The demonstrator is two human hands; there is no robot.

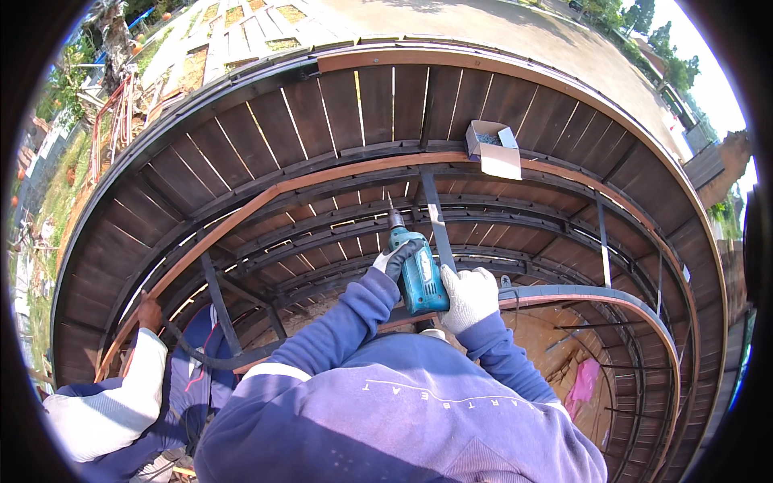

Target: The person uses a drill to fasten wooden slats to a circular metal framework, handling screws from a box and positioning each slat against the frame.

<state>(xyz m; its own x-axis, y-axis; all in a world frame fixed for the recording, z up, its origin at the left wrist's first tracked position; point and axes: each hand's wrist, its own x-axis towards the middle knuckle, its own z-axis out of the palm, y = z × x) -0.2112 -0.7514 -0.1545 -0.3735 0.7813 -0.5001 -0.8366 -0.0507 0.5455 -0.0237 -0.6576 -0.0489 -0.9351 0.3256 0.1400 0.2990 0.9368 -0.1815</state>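
Note:
A teal power drill (423, 278) points away from me, with a thin bit in its chuck (395, 217). My left hand (398, 259), in a white and dark work glove, is closed round the front of the drill body. The bit ends in the air, left of a grey metal upright (436, 217). My right hand (469, 298), in a white knit glove, is closed beside the rear of the drill, at the upright's lower end. What its fingers hold is hidden. Just right of it runs a curved rail (580, 294).
An open cardboard box (493, 146) of small metal pieces sits on the curved brown band (362, 163) ahead. At left a co-worker's bare hand (150, 312) rests on that band. Dark slatted boards (374, 105) curve round me. Pink sheeting (584, 382) lies low at right.

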